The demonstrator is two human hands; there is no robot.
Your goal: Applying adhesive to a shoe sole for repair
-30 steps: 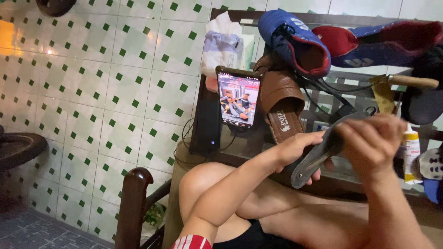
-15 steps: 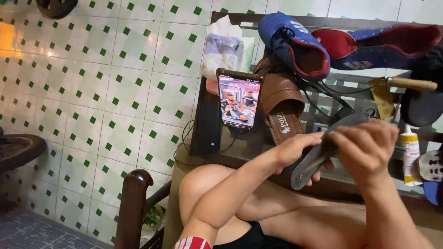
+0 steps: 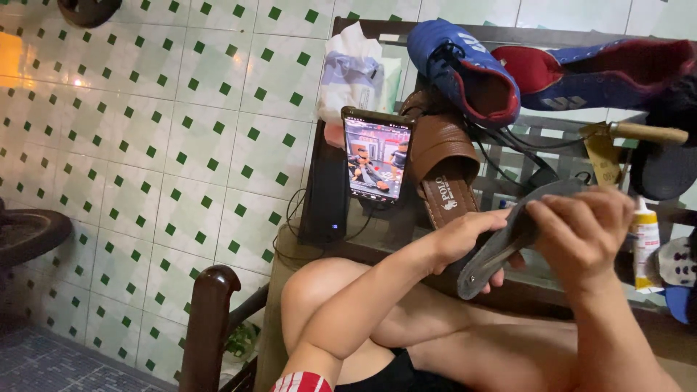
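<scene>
My left hand (image 3: pixel 472 236) grips the lower end of a dark grey rubber sandal sole (image 3: pixel 508 239), held edge-on and tilted up to the right. My right hand (image 3: pixel 581 232) closes over the sole's upper end, fingers curled on its top face. Both hands are above my bent knee (image 3: pixel 319 290). A brown leather slipper (image 3: pixel 443 167) leans upright just behind the left hand. A small glue tube with a yellow label (image 3: pixel 645 243) stands right of my right hand.
A phone (image 3: pixel 376 156) playing a video leans on a black box (image 3: pixel 327 189) on the dark wooden bench. A blue sports shoe (image 3: pixel 465 69) and a red-lined blue one (image 3: pixel 595 72) lie on top. A tool with a wooden handle (image 3: pixel 646 132), a plastic bag (image 3: pixel 356 69), tiled floor at left.
The sole has risen slightly and my right hand has shifted a little along its upper end. The view has drifted a touch.
</scene>
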